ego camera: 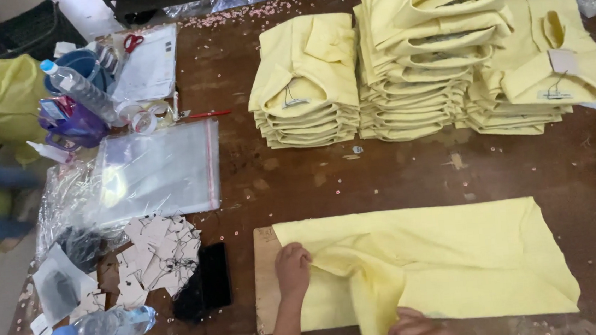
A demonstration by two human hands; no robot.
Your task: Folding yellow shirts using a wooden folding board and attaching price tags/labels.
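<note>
A pale yellow shirt lies spread flat on the brown table, partly over a cardboard folding board. My left hand presses down on the shirt's left edge, fingers curled into the fabric. My right hand grips a fold of the same shirt at the bottom edge of the view, pulling the cloth up into a ridge. Three stacks of folded yellow shirts stand at the back: a low one, a tall one and another at the right, each with a card tag on top.
Clear plastic bags lie at the left, with loose card tags and a black phone below them. Two water bottles, a purple container, scissors and a red pen sit nearby.
</note>
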